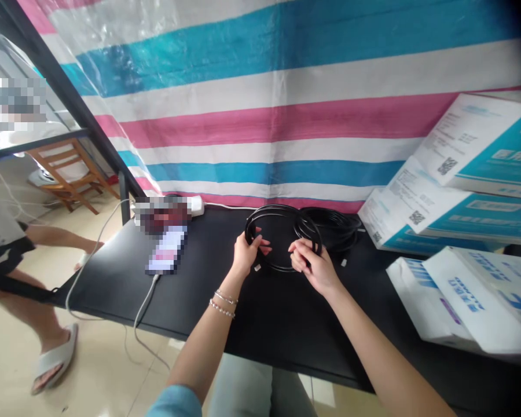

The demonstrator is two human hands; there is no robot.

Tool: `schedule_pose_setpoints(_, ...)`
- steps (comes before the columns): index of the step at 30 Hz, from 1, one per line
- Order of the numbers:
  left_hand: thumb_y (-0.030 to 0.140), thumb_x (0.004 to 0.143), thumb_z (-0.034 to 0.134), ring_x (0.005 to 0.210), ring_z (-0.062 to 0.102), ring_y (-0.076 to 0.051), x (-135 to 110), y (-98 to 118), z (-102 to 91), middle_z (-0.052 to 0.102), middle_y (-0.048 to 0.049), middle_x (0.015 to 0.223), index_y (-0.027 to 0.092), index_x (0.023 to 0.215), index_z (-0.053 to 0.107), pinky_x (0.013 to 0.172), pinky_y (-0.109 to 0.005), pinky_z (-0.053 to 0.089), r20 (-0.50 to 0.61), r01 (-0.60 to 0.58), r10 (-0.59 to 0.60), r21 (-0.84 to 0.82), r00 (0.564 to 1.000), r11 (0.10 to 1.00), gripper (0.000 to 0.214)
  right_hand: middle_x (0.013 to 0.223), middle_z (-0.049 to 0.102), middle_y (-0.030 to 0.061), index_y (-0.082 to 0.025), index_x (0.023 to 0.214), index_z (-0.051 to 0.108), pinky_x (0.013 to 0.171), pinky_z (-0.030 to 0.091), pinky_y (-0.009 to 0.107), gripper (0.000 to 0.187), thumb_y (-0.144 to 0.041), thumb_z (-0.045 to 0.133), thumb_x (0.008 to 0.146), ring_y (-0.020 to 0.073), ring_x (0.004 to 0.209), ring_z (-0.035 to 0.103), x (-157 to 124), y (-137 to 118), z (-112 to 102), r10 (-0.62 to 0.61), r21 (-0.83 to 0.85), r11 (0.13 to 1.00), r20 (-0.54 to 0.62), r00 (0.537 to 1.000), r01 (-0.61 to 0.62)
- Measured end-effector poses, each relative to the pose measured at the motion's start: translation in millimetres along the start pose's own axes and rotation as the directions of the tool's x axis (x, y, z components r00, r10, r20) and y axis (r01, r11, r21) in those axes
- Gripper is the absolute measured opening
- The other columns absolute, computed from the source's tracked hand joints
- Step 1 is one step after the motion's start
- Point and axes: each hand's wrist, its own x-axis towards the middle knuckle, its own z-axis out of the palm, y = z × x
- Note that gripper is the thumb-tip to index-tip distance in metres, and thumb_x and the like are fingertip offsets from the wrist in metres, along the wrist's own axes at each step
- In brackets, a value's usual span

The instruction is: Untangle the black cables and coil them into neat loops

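A coil of black cable point(282, 217) rests on the black table point(200, 289), held up slightly on both sides. My left hand point(247, 252) is closed round the coil's left side, thumb over the loops. My right hand point(310, 263) pinches the coil's right side where the loops cross. A white connector end point(257, 267) hangs below the left hand. A second, larger bundle of black cable point(336, 226) lies just behind and to the right of the held coil.
A phone point(167, 252) on a white charging lead lies at the table's left, by a white power strip point(195, 204). White and blue boxes point(460, 191) and white bags point(469, 295) fill the right side. Another person walks at left, near a wooden chair point(69, 174).
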Motion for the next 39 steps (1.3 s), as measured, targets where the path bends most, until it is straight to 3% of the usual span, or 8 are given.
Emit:
schedule_pose_setpoints(9, 0.018, 0.077, 0.056, 0.057, 0.066, -0.017, -1.0, 3.2, -1.5, 0.067, -0.0059, 0.068, 0.013, 0.107, 0.054, 0.059, -0.029, 0.052, 0.034, 0.045, -0.043, -0.052, 0.998, 0.998, 0.030, 0.040, 0.034, -0.0087, -0.015, 0.068, 0.061, 0.039, 0.022, 0.022, 0.020, -0.033, 0.060, 0.077, 0.0031, 0.034, 0.026, -0.8, 2.9, -0.5, -0.006, -0.067, 0.998, 0.005, 1.000, 0.007)
schedule_pose_setpoints(14, 0.018, 0.075, 0.059, 0.065, 0.067, -0.016, 3.1, -3.0, -3.0, 0.068, -0.0063, 0.071, 0.013, 0.099, 0.060, 0.066, -0.028, 0.052, -0.053, -0.071, 0.077, 0.103, 0.996, 0.992, 0.025, 0.040, 0.034, -0.0088, -0.015, 0.068, 0.061, 0.040, 0.021, 0.022, 0.020, -0.033, 0.060, 0.077, 0.0031, 0.034, 0.026, 0.2, 4.8, -2.1, -0.005, -0.075, 0.997, -0.005, 1.000, 0.005)
schedule_pose_setpoints(26, 0.036, 0.074, 0.061, 0.066, 0.068, -0.019, 4.2, -3.5, -1.4, 0.069, -0.0092, 0.072, 0.011, 0.093, 0.060, 0.062, -0.029, 0.053, -0.062, -0.083, 0.090, 0.107, 0.994, 0.991, 0.031, 0.039, 0.033, -0.0086, -0.016, 0.067, 0.061, 0.040, 0.023, 0.023, 0.020, -0.033, 0.060, 0.077, 0.0031, 0.033, 0.026, 0.8, 2.7, -3.4, -0.006, -0.085, 0.996, -0.024, 1.000, 0.004)
schedule_pose_setpoints(35, 0.042, 0.075, 0.059, 0.058, 0.065, -0.016, 4.3, -4.0, 0.1, 0.066, -0.0065, 0.068, 0.012, 0.094, 0.055, 0.058, -0.028, 0.052, -0.022, -0.083, 0.083, 0.021, 0.996, 0.996, 0.036, 0.039, 0.034, -0.0084, -0.015, 0.067, 0.062, 0.040, 0.021, 0.022, 0.020, -0.033, 0.060, 0.077, 0.0029, 0.034, 0.026, 0.7, 2.5, -3.3, -0.015, -0.061, 0.998, -0.018, 1.000, 0.014)
schedule_pose_setpoints(39, 0.040, 0.077, 0.055, 0.048, 0.058, -0.011, 3.1, -3.2, 0.3, 0.058, 0.0005, 0.057, 0.013, 0.094, 0.054, 0.053, -0.026, 0.051, -0.008, -0.124, 0.124, 0.046, 0.992, 0.991, 0.032, 0.040, 0.034, -0.0085, -0.015, 0.067, 0.061, 0.040, 0.022, 0.022, 0.020, -0.032, 0.060, 0.078, 0.0027, 0.033, 0.026, 1.1, 3.2, -3.2, -0.006, -0.036, 0.999, -0.010, 1.000, 0.006)
